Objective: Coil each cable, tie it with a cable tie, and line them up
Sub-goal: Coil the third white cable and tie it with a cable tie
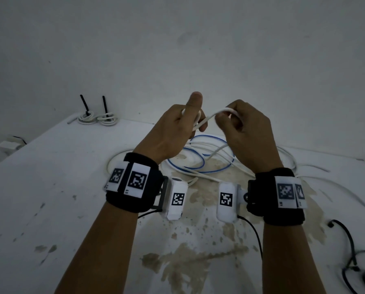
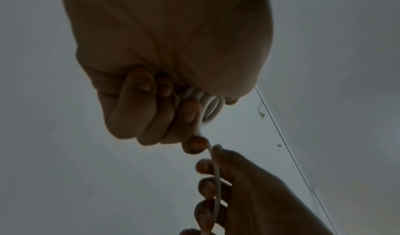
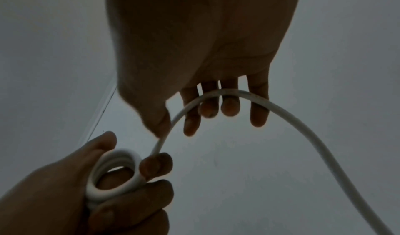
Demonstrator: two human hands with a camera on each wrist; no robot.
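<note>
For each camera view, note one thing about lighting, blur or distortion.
Head view: dim, greyish light, wide-angle bend at the table edge. Left wrist view: left hand dark against the pale wall. Right wrist view: coil in the left hand slightly blurred; right hand underexposed.

Dim, flat, grey light in all 3 views; no glare, no hard shadows. Head view: grainy, straight edges bowed toward the corners. Both wrist views: darker, noisy, hands near silhouette; coiled white round cable [image 3: 112, 173] motion-blurred.
</note>
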